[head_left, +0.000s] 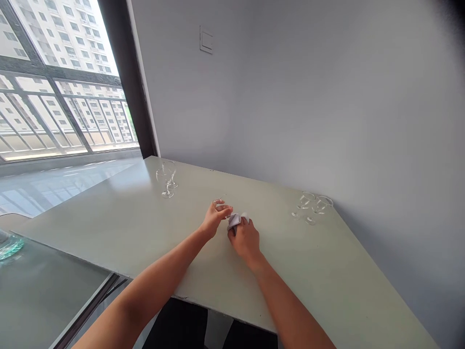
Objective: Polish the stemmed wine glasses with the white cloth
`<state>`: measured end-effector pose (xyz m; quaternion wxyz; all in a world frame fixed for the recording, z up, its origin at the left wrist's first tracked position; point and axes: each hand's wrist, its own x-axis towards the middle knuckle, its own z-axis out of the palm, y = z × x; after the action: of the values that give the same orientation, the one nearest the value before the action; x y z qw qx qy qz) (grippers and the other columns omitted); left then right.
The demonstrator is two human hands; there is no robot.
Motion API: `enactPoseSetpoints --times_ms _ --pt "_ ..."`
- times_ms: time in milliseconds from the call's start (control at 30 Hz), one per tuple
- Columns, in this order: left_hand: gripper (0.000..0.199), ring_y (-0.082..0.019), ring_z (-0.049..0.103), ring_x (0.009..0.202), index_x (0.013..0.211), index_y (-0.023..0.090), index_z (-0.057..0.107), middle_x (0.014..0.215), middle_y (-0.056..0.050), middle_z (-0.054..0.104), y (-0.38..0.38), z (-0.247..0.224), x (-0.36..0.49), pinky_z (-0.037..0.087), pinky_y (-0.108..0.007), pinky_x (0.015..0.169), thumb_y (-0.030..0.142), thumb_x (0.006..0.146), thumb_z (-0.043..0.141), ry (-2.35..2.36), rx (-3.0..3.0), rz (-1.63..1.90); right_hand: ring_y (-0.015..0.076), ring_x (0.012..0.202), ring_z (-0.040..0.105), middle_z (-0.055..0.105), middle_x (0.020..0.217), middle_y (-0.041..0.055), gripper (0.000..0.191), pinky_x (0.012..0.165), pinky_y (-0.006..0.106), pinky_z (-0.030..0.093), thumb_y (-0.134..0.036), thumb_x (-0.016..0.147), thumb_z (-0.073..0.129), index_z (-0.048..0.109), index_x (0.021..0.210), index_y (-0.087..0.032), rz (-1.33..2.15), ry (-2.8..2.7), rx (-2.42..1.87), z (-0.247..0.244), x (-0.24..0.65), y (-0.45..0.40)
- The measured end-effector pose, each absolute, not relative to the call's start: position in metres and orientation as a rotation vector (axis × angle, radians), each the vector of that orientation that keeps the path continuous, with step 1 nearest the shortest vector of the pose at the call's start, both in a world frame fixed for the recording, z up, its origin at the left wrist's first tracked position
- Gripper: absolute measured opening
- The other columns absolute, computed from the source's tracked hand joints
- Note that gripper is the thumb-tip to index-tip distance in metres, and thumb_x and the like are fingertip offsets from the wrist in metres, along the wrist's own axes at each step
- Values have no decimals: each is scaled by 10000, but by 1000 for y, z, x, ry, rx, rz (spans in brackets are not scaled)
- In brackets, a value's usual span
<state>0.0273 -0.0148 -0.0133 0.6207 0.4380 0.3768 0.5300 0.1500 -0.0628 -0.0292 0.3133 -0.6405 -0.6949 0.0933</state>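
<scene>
Head view: your left hand [213, 219] grips one clear, mostly hidden glass [223, 207] above the worktop [308, 276]; your right hand [247, 240] clutches one crumpled whitish cloth [234, 221]. Two stemmed glasses [167, 188] stand left, two others right.

And there's the clear drinking glass [223, 207], partly hidden in the left grip [211, 222]; just beside it, the pale, whitish cloth [234, 221], crumpled and folded, bunched up in the right grip [247, 238].
</scene>
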Motion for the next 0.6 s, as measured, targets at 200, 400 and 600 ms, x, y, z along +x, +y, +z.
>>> enactPoseSetpoints --times_ms 200,400,600 --pt "504 -109 558 670 973 217 404 836 -1 564 -19 -8 29 420 -274 651 236 567 702 706 898 1325 188 757 526 555 914 77 270 564 267 400 -269 683 523 532 933 -166 433 -1754 -1632 -40 142 -65" --pt "500 -111 575 787 998 243 380 890 11 542 -26 1 31 415 -296 785 182 609 688 502 835 1367 152 587 559 582 702 22 285 491 259 434 -407 710 515 523 865 -168 1312 -1165 -1272 -40 142 -62" --pt "481 -109 567 823 999 255 392 879 20 541 -20 7 25 389 -322 867 188 611 668 512 814 1453 149 497 537 576 611 25 369 412 240 356 -512 750 471 556 778 -154 1467 -1248 -1159 -43 141 -68"
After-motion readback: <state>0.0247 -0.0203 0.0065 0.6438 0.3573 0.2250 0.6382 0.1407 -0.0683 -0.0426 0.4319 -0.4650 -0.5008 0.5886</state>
